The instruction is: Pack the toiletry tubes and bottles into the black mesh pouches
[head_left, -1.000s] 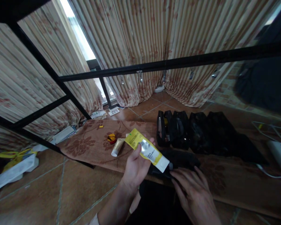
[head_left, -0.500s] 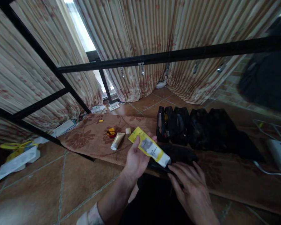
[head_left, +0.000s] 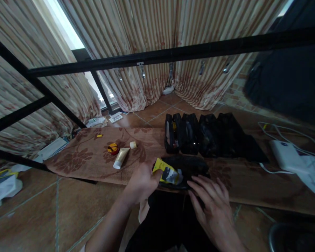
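Note:
My left hand (head_left: 141, 182) grips a yellow tube (head_left: 168, 172) with a white cap end, its lower half inside the opening of a small black pouch (head_left: 191, 168) lying near the front edge of the brown floral mat (head_left: 81, 157). My right hand (head_left: 210, 203) rests on the pouch's near edge, fingers spread and pressing the black fabric. Both forearms reach in from the bottom of the view.
A row of black organiser pouches (head_left: 204, 134) stands behind the small pouch. A beige tube (head_left: 120, 158), a round red-yellow tin (head_left: 112, 148) and a small cap (head_left: 132, 144) lie to the left. White device with cables (head_left: 287, 155) sits at the right. Black metal bars (head_left: 157, 57) cross overhead.
My left hand has lowered the yellow tube from above the mat into the black pouch's opening. My right hand stayed on the pouch. The view tilted down and right.

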Motion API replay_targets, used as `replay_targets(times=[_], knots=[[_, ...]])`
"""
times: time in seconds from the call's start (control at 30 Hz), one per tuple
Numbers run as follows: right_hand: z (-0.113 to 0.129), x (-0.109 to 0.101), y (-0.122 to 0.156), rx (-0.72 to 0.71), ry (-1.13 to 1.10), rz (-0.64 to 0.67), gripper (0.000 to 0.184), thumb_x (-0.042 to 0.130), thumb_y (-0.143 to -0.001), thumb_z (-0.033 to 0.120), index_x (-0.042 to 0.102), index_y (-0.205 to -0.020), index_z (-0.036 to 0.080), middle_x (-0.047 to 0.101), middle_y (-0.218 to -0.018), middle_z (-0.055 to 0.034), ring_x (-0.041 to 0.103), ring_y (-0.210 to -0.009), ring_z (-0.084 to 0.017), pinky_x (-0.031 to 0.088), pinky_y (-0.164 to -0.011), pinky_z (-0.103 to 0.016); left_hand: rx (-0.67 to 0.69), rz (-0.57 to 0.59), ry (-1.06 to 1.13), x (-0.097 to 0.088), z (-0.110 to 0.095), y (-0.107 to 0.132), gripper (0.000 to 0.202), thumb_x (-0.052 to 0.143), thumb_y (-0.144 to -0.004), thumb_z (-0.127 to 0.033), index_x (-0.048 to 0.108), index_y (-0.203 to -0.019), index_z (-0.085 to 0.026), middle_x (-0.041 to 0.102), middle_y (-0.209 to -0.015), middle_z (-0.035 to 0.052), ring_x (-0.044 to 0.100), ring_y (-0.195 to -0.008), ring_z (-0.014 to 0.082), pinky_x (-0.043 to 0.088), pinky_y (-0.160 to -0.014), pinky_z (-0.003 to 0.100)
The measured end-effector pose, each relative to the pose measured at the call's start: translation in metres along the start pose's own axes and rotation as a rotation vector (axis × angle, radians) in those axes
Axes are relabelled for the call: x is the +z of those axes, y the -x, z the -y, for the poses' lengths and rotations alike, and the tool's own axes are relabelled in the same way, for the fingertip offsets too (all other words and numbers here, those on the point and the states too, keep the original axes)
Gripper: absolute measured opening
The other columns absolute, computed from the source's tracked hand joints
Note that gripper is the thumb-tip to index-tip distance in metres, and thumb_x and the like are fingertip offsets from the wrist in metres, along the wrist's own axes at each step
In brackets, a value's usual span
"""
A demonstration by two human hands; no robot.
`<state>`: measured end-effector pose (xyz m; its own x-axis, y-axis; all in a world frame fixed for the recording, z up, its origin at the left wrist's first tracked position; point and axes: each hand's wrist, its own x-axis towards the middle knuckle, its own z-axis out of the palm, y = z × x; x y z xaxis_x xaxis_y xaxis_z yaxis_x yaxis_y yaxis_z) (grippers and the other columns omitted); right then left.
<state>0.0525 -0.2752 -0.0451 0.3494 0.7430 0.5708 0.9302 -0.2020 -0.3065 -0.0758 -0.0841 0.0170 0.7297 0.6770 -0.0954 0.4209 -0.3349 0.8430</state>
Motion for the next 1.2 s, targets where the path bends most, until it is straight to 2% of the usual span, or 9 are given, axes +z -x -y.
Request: replay_targets(times=[0.2, 0.37, 0.47, 0.57, 0.7, 0.8, 0.97, 1.07, 1.2], knots=[[-0.004, -0.005, 0.002, 0.004, 0.003, 0.0, 0.026, 0.055, -0.092, 0.021, 0.061, -0.117, 0.023, 0.068, -0.115, -0.0067, 0.059, -0.112, -0.025, 0.033, -0.107, -0.053, 0.104, 0.097, 0.006, 0.003, -0.001, -0.019, 0.019, 0.053, -0.08, -0.019, 0.066, -0.094, -0.019, 0.068, -0.075, 0.0039, 0.061, -0.065, 0.0189, 0.043, -0.064, 0.028], [-0.007, -0.004, 0.002, -0.005, 0.018, 0.015, 0.025, 0.053, -0.093, 0.023, 0.06, -0.116, 0.022, 0.069, -0.111, -0.0067, 0.06, -0.109, -0.025, 0.033, -0.105, -0.053, 0.179, 0.206, -0.345, 0.008, -0.012, -0.021, 0.017, 0.051, -0.084, -0.025, 0.066, -0.082, -0.02, 0.069, -0.075, 0.0071, 0.063, -0.068, 0.023, 0.041, -0.064, 0.031], [-0.008, -0.004, 0.002, 0.004, 0.023, 0.021, 0.024, 0.053, -0.092, 0.023, 0.06, -0.116, 0.022, 0.069, -0.107, -0.0059, 0.061, -0.105, -0.024, 0.033, -0.106, -0.052, 0.124, 0.214, -0.525, 0.003, -0.018, -0.023, 0.031, 0.048, -0.089, -0.036, 0.068, -0.072, -0.019, 0.068, -0.069, 0.0094, 0.065, -0.068, 0.026, 0.043, -0.068, 0.034], [-0.008, -0.004, 0.002, 0.012, 0.025, 0.026, 0.023, 0.055, -0.092, 0.022, 0.061, -0.114, 0.023, 0.069, -0.106, -0.0051, 0.061, -0.104, -0.024, 0.033, -0.106, -0.052, 0.06, 0.232, -0.684, -0.008, -0.019, -0.027, 0.03, 0.051, -0.086, -0.035, 0.072, -0.071, -0.019, 0.07, -0.071, 0.0116, 0.067, -0.073, 0.0286, 0.044, -0.072, 0.036], [-0.009, -0.003, 0.0, 0.021, 0.017, 0.029, 0.023, 0.055, -0.092, 0.023, 0.062, -0.114, 0.023, 0.069, -0.106, -0.0051, 0.06, -0.103, -0.024, 0.034, -0.105, -0.052, 0.063, 0.254, -0.783, -0.018, -0.013, -0.029, 0.016, 0.062, -0.077, -0.033, 0.074, -0.077, -0.022, 0.072, -0.075, 0.009, 0.068, -0.076, 0.0274, 0.045, -0.07, 0.033], [-0.009, -0.002, -0.001, 0.017, 0.005, 0.025, 0.023, 0.055, -0.093, 0.024, 0.062, -0.114, 0.023, 0.069, -0.106, -0.0054, 0.06, -0.104, -0.024, 0.034, -0.105, -0.052, 0.109, 0.221, -0.818, -0.016, -0.009, -0.028, 0.018, 0.059, -0.081, -0.033, 0.073, -0.088, -0.024, 0.073, -0.08, 0.007, 0.069, -0.078, 0.0247, 0.046, -0.068, 0.031], [-0.007, 0.0, -0.001, -0.001, -0.017, 0.011, 0.021, 0.055, -0.093, 0.025, 0.062, -0.112, 0.023, 0.069, -0.104, -0.0049, 0.061, -0.101, -0.023, 0.035, -0.104, -0.052, 0.067, 0.259, -1.029, -0.004, -0.008, -0.032, 0.023, 0.057, -0.082, -0.028, 0.072, -0.095, -0.017, 0.074, -0.085, 0.012, 0.07, -0.087, 0.0274, 0.051, -0.071, 0.033], [-0.007, 0.001, -0.002, -0.006, -0.021, 0.019, 0.021, 0.056, -0.092, 0.023, 0.062, -0.112, 0.023, 0.069, -0.103, -0.0045, 0.061, -0.101, -0.023, 0.035, -0.104, -0.052, 0.07, 0.323, -1.063, -0.001, -0.012, -0.035, 0.021, 0.056, -0.081, -0.019, 0.072, -0.093, -0.013, 0.073, -0.087, 0.0151, 0.07, -0.09, 0.0282, 0.053, -0.073, 0.033], [-0.007, 0.001, -0.003, 0.0, -0.02, 0.021, 0.02, 0.056, -0.092, 0.023, 0.063, -0.111, 0.023, 0.069, -0.103, -0.0043, 0.061, -0.102, -0.023, 0.035, -0.105, -0.052, 0.127, 0.383, -1.08, 0.004, -0.021, -0.035, 0.028, 0.05, -0.083, -0.01, 0.07, -0.103, -0.01, 0.073, -0.098, 0.0184, 0.069, -0.097, 0.0284, 0.053, -0.079, 0.034]])
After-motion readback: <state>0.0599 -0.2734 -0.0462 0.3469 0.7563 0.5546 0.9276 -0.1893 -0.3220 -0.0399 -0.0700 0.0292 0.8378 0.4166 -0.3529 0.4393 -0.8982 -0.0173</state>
